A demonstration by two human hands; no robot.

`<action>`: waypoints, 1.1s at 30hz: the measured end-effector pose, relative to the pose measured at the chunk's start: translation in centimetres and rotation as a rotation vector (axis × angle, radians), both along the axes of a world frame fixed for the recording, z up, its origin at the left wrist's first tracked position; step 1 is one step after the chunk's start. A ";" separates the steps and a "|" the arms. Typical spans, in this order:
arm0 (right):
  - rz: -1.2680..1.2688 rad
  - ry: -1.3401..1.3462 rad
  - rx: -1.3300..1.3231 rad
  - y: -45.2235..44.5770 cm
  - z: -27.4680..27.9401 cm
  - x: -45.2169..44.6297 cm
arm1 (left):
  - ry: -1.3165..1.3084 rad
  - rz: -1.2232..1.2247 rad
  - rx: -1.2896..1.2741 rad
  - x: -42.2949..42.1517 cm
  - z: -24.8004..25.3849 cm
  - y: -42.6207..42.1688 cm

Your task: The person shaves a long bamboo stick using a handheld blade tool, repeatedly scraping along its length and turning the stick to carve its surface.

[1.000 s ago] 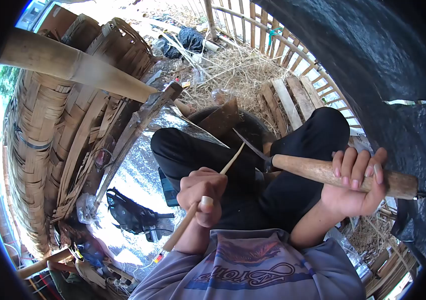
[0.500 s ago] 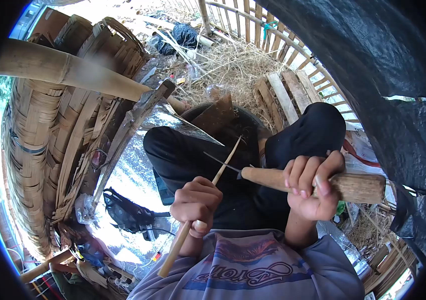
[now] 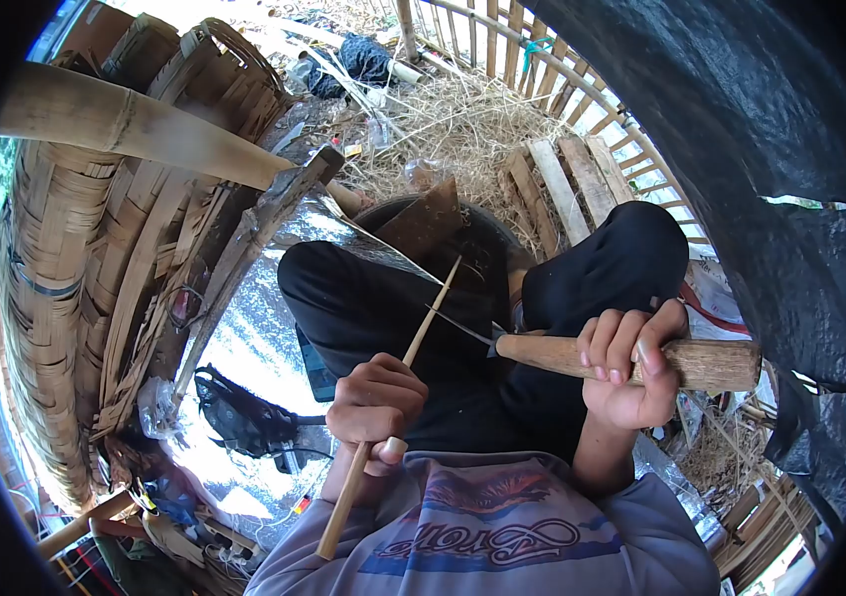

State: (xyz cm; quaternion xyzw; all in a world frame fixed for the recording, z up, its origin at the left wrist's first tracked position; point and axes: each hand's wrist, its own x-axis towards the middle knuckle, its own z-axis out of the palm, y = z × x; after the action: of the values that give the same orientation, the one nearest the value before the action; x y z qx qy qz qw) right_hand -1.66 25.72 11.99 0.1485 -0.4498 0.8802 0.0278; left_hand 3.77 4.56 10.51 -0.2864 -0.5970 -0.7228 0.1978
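Observation:
My left hand is closed around a thin, pale wooden stick, whose tapered end points up and away over my lap. In my right hand is a knife with a thick wooden handle, the fingers wrapped round it and the thumb along the side. Its narrow dark blade points left, and the tip meets or crosses the stick's upper part; whether they touch I cannot tell. My crossed legs in black trousers lie beneath both hands.
A dark round tub with a brown board stands beyond my legs. Woven bamboo panels and a bamboo pole rise at left. A black bag lies on a silvery sheet. Dark tarpaulin hangs at right.
The stick and my left hand have shifted slightly left, the stick now more upright. The knife has moved a little right and down, its blade still by the stick's upper part.

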 end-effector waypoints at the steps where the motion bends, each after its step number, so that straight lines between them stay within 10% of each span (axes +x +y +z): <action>1: -0.001 -0.002 -0.007 -0.1 0.0 0.1 | 0.000 0.001 0.000 -0.2 -0.3 0.0; 23: 0.212 0.189 -0.172 -1.9 2.4 2.6 | 0.060 0.559 0.153 2.1 -2.3 1.6; 33: 0.094 0.011 -0.284 -2.0 2.3 1.4 | 0.026 0.420 0.164 0.0 -1.6 1.2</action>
State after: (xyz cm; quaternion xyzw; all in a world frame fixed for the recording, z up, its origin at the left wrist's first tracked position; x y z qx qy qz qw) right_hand -0.23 23.69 14.26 0.1689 -0.3133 0.9345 0.0100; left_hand 3.76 5.78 8.94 -0.1480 -0.5803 -0.7082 0.3740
